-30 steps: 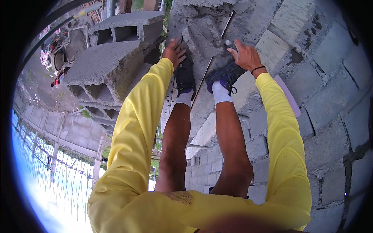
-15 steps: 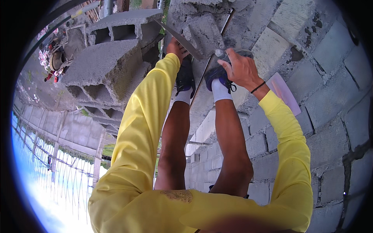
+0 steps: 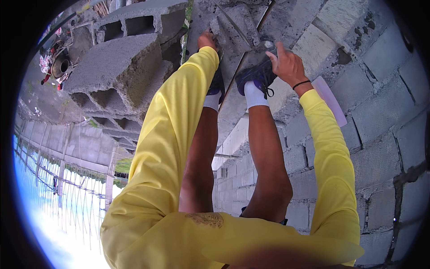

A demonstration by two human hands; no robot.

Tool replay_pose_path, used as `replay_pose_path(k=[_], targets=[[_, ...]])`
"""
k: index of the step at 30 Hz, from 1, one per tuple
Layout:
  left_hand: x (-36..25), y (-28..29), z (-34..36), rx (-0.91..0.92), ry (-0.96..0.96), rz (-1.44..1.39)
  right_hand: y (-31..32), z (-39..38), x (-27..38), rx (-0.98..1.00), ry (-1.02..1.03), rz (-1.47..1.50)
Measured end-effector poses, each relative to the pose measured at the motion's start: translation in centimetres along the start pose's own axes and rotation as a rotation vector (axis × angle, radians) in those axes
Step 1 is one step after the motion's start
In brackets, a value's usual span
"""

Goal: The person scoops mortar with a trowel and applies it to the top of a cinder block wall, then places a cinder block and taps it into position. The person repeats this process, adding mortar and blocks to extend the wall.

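Observation:
My right hand (image 3: 288,66) is closed on a trowel, its thumb and index finger stretched along the grip. The thin trowel blade (image 3: 235,26), seen nearly edge-on, reaches away to the upper left. Beside a rough grey concrete block piece (image 3: 237,20) rests my left hand (image 3: 208,40), at the piece's left edge; most of its fingers are hidden, so their grip cannot be made out. A narrow metal bar (image 3: 233,84) runs between my dark shoes (image 3: 257,74). Its far part shows again beyond the trowel.
Hollow concrete blocks (image 3: 114,67) are stacked close on my left. At right, a mortared block wall (image 3: 376,116) drops away, with a pinkish sheet (image 3: 330,101) by my right forearm. Far left stand a drum-shaped container (image 3: 59,67) and a wire fence (image 3: 67,179).
The trowel has swung up and away from over my left hand, its blade now steeper. My left hand has shifted to the block piece's edge. The whole view has tilted slightly.

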State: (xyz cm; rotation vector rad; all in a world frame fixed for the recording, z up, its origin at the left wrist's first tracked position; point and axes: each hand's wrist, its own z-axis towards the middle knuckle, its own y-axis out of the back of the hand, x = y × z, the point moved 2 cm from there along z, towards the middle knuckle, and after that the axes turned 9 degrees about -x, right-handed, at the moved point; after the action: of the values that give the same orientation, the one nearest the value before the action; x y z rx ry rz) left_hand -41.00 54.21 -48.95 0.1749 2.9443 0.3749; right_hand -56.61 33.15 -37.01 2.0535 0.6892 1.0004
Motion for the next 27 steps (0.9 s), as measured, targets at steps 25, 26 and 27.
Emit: replay_pose_path(k=[25,26,27], targets=[[5.4,-9.2,-6.6,0.228,-1.231,1.498,-2.4,-7.6,-4.6,-0.511,-0.752,0.666],[4.9,-9.1,-6.3,0.211,-1.102,1.413,-2.6,-6.9,-4.3,-0.542,-0.787,0.689],[4.0,-8.8,-5.9,0.198,-0.981,1.323,-2.7,-6.1,-4.0,-0.536,-0.817,0.717]])
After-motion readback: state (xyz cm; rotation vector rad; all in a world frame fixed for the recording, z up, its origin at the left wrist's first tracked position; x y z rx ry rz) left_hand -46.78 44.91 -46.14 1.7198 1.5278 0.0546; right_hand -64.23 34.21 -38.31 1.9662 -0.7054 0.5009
